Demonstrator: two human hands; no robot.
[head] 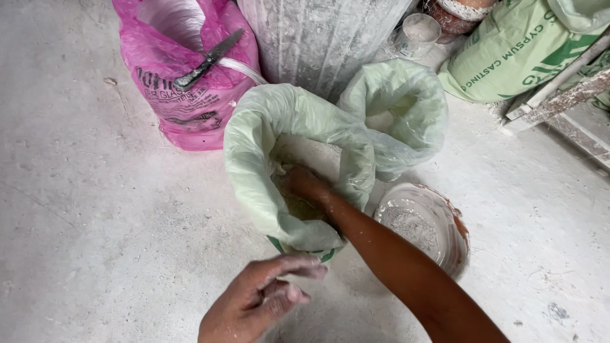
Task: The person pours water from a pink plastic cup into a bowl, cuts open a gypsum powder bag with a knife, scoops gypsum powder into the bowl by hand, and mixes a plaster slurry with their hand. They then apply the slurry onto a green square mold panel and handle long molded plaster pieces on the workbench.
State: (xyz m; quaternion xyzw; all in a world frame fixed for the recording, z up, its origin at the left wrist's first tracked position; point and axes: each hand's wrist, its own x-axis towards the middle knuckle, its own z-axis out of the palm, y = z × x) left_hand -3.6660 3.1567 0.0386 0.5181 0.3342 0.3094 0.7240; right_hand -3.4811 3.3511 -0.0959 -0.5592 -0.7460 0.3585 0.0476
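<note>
Right hand (304,184) is down inside the pale green plastic sack (254,146), wrist-deep among the greyish-white powder (298,206) at the bottom, and with the fingers buried there you cannot tell how far they are curled or whether they have hold of any of it. The sack stands open on the dusty concrete floor (82,209), its rim rolled back in thick folds, the forearm crossing over its near edge. Left hand (257,298) hangs just outside the sack, low in the view, dusted white, fingers loosely bent toward the thumb and gripping nothing, close to the sack's near rim but not clearly touching it. Just beside the sack on the right sits a round clear bowl (422,222) with a reddish rim, a thin scatter of powder in it. Behind, a second pale green bag (406,108) stands open, pressed up against the first. Further back, a pink plastic bag (184,95) with a knife (210,59) lying across its mouth, a white-crusted bucket (318,38) beside it, a small clear cup (416,32), and a green printed sack (508,51) lying in the top right corner.
</note>
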